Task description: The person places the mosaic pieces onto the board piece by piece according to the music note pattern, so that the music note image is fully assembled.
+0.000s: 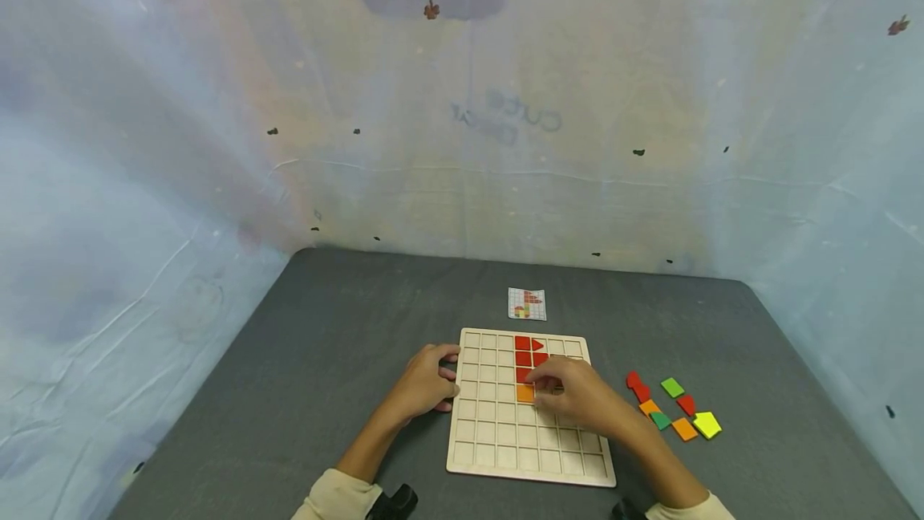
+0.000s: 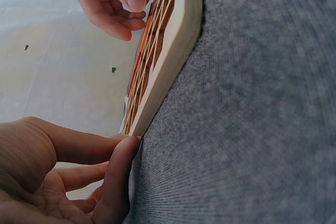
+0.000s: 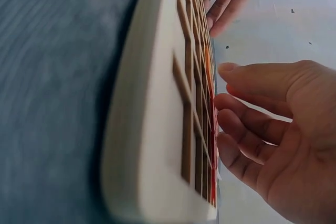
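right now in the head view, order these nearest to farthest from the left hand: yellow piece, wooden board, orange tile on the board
1. wooden board: its left edge touches the left hand
2. orange tile: on the board, beside the right hand
3. yellow piece: on the table, right of the board

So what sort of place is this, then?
Probably a screened-off activity spot, though I can't tell where: pale sheeting surrounds a dark grey table, which holds a gridded wooden board and loose coloured tiles.
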Demonstrator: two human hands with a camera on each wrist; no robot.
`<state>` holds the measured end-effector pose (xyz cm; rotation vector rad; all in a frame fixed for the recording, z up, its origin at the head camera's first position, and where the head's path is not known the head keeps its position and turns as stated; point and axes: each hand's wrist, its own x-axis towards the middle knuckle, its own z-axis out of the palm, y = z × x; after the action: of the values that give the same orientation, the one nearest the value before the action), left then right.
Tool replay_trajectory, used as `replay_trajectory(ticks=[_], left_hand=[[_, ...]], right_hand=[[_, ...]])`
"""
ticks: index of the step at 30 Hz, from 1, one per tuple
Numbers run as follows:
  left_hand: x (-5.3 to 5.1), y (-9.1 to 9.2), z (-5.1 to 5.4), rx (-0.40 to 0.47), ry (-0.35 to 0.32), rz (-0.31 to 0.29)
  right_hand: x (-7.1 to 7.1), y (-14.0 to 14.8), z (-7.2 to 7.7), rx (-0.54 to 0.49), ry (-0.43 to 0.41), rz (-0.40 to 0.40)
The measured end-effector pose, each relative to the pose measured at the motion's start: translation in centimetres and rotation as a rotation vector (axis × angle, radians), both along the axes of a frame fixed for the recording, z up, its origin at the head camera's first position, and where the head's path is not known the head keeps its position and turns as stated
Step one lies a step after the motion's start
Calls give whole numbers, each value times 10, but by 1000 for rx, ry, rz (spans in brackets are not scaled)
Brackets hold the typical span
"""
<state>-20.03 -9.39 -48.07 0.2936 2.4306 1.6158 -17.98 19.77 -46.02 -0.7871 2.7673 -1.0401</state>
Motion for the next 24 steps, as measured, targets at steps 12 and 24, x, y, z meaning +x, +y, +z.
replay_trajectory(ticks=[12,24], left_hand=[[-1,1,-2,-7,4,3],[-1,1,-2,-6,13,2]], right_hand=[[10,38,7,2,55,-145],[20,92,10,42,86,-309]])
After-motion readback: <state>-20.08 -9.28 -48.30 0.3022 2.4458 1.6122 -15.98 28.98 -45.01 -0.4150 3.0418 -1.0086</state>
